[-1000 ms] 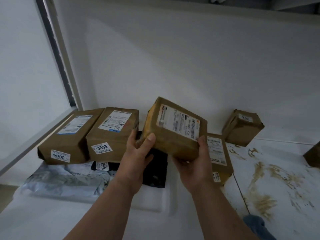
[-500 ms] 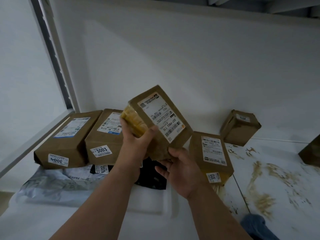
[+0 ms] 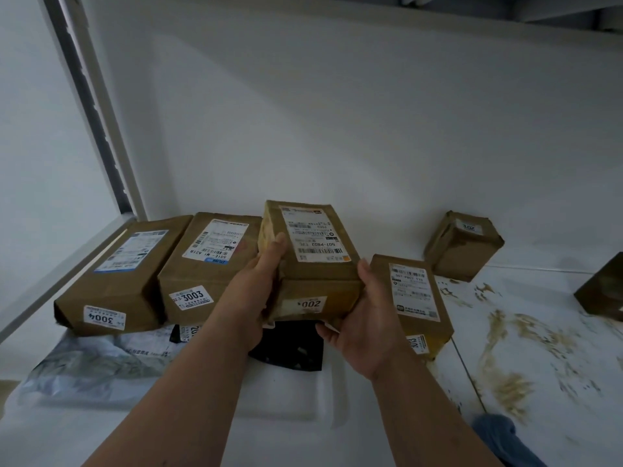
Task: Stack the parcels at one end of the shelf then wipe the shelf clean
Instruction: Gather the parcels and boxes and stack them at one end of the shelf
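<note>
We hold one brown parcel (image 3: 313, 261) between both hands, above the black bag (image 3: 290, 348) and just beside the parcel marked 3003 (image 3: 205, 264). Its long side points to the back wall, like the two parcels at the left end, so we judge that we line it up to sit as the third in that row. Our left hand (image 3: 259, 294) grips its left edge, with the thumb on top and the fingers hidden under it. Our right hand (image 3: 360, 318) supports the near right corner from below, the fingers curled around the bottom edge. The parcel marked 3004 (image 3: 114, 281) lies at the far left, on a grey plastic bag (image 3: 84, 365). To the right, another labelled parcel (image 3: 414, 298) and a small box (image 3: 463, 246) wait apart. The shelf (image 3: 539, 348) there carries brown stains, and a blue cloth (image 3: 495, 433) lies near the front edge, probably for the wiping.
</note>
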A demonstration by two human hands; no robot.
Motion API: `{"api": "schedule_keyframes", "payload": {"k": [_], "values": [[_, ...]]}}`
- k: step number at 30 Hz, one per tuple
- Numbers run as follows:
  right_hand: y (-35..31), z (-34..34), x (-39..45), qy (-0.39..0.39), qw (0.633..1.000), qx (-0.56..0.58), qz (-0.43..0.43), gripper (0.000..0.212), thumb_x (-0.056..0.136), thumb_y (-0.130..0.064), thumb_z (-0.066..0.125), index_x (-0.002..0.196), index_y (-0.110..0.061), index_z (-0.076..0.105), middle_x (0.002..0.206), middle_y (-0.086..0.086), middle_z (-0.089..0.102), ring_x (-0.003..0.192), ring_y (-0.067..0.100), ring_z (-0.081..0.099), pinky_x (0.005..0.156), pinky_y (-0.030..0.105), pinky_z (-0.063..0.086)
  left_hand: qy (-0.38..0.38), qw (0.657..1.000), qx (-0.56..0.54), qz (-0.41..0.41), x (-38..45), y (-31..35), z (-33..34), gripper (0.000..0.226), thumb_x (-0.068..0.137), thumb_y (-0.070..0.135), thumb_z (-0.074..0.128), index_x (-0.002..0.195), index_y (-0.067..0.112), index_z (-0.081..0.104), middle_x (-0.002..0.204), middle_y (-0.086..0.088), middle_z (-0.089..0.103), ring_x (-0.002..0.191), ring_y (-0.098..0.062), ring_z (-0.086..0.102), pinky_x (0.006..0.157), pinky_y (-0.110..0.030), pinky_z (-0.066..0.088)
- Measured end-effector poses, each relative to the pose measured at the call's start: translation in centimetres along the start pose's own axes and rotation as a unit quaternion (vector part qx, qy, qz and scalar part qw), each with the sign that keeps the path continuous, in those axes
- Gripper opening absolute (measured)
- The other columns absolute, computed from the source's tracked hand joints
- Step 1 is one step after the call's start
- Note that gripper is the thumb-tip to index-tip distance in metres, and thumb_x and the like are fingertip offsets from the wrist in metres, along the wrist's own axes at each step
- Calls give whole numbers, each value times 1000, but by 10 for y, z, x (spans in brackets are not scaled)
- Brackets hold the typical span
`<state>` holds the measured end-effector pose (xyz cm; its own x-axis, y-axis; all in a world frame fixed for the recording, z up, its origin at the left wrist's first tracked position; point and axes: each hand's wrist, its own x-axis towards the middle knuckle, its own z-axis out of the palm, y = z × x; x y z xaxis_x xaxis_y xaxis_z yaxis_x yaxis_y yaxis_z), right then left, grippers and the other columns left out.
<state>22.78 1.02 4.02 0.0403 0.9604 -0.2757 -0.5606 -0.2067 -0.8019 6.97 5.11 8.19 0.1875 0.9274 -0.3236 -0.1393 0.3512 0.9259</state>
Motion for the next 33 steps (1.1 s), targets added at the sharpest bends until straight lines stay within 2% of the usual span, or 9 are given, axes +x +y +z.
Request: {"api": "schedule_keyframes", "payload": {"k": [7,10,13,17,21,23,25,29,33], "values": [[12,5,10,92,995,32,30,57,80,-72,53,120,-34,65,112,2,73,112,25,60,98,40,38,60,991,81,85,-6,-4,3,35,87,57,56,105,29,68,85,3,75,81,-17,73,77,-39,58],[19,6,16,138,989,33,29,52,80,-69,57,115,-31,67,111,4,73,107,24,61,87,37,42,116,956,211,165,-5,-4,1,28,95,39,51,116,27,66,80,13,66,73,-3,62,58,-20,46],[27,7,19,178,983,25,18,43,82,-62,60,110,-29,67,107,5,72,103,25,62,84,37,43,154,904,325,229,-3,-8,-3,26,97,20,49,117,23,66,75,23,52,67,3,50,56,-14,36],[39,13,22,203,979,-11,17,38,87,-58,57,108,-28,66,102,5,72,98,24,64,81,37,43,188,854,385,296,6,-23,-15,33,96,10,45,116,22,68,97,8,67,86,-14,58,74,-28,49],[37,24,27,195,981,-17,3,29,92,-51,54,107,-28,65,98,3,71,90,19,66,75,34,44,256,818,382,345,22,-23,-33,20,95,9,49,90,10,68,87,0,64,85,-24,56,69,-31,43],[39,28,30,179,983,-33,10,32,93,-53,52,111,-28,62,103,3,69,94,18,64,83,36,46,275,803,398,347,27,-19,-38,19,93,10,52,78,11,64,81,2,61,83,-25,54,69,-35,44],[42,34,33,168,983,-60,29,40,95,-57,49,122,-28,56,108,0,65,93,13,59,91,35,44,269,788,435,344,26,-18,-40,18,91,11,51,84,14,67,90,1,64,89,-26,53,77,-37,45],[51,36,43,170,976,-131,30,55,99,-58,38,150,-36,32,142,0,50,86,5,53,61,24,38,207,781,532,253,18,-21,-38,29,94,25,46,118,32,62,140,12,45,126,-22,34,100,-40,29],[53,27,51,190,969,-159,-7,42,103,-47,37,143,-36,42,129,-3,57,92,7,58,62,24,40,164,756,587,239,20,-30,-43,31,94,32,45,120,39,61,145,16,37,135,-17,21,107,-40,16]]}}
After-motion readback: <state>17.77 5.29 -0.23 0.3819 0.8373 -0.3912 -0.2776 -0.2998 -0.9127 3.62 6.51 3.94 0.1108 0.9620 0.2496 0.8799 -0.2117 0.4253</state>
